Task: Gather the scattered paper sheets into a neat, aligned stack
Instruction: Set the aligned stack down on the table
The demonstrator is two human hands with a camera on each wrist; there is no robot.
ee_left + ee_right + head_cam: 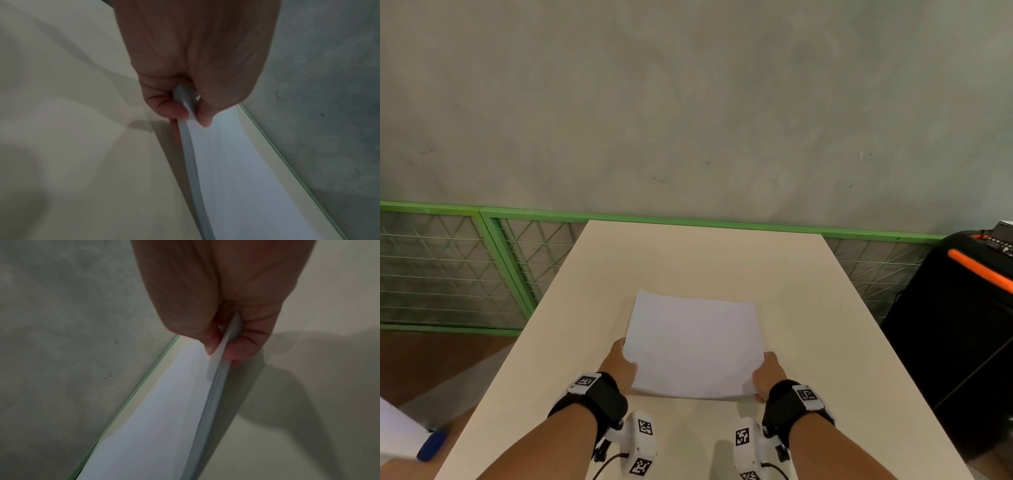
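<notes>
A stack of white paper sheets (693,346) is held over the middle of the beige table (825,308), its far edge bowed slightly. My left hand (624,363) grips the stack's left edge near the front corner; the left wrist view shows the thumb on top and fingers (174,110) underneath the paper (236,178). My right hand (765,377) pinches the right edge the same way, thumb on top and fingers (242,350) below the sheets (164,418). The stack's edges look roughly aligned.
A green wire-mesh fence (482,267) runs behind the table below a grey wall. A black case with an orange handle (962,325) stands to the right. At the lower left lie a blue object (431,443) and something white.
</notes>
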